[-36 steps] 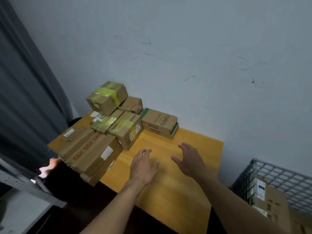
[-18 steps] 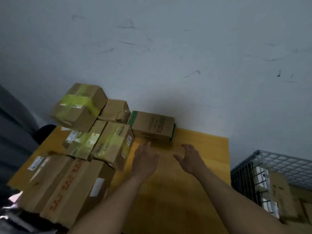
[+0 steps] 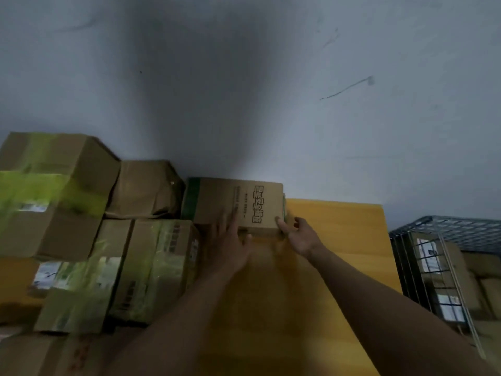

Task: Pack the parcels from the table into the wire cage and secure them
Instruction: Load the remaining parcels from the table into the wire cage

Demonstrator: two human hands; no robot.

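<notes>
head: l hand (image 3: 230,246) flat on printed box (image 3: 238,200), r hand (image 3: 301,237) grips its end.

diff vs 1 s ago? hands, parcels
Both hands moved forward from over the bare table to the printed box by the wall: the left hand lies flat on its near edge, the right hand grips its near right corner. The box itself, the other parcels and the wire cage have not shifted.
</notes>
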